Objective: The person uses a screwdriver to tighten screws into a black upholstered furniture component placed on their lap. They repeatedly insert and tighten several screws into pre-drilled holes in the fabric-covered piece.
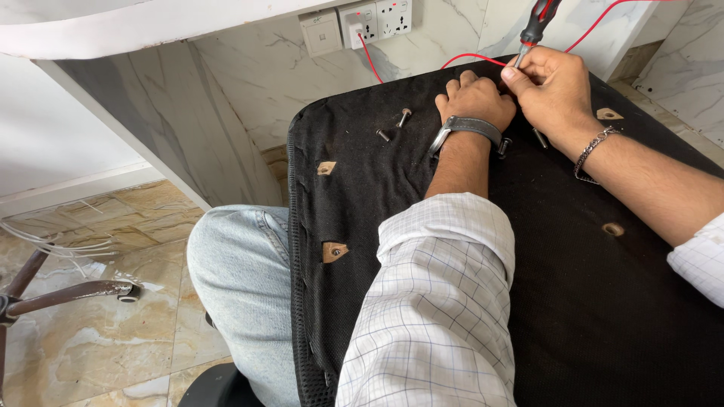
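The right hand (554, 87) was clamped on a screwdriver (534, 30), light, stiff, best held by its handle; the left hand (475, 98), fingers curled, steadied the padded seat (467, 249).

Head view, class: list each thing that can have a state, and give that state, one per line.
Screwdriver: upright, tip down, gripped by right hand.
Left hand: resting flat on black seat panel, holding nothing visible.
Loose bolts: lying free on panel.
White plug: inserted in wall socket.

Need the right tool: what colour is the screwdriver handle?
Red and black screwdriver, gripped by the right hand; head view.
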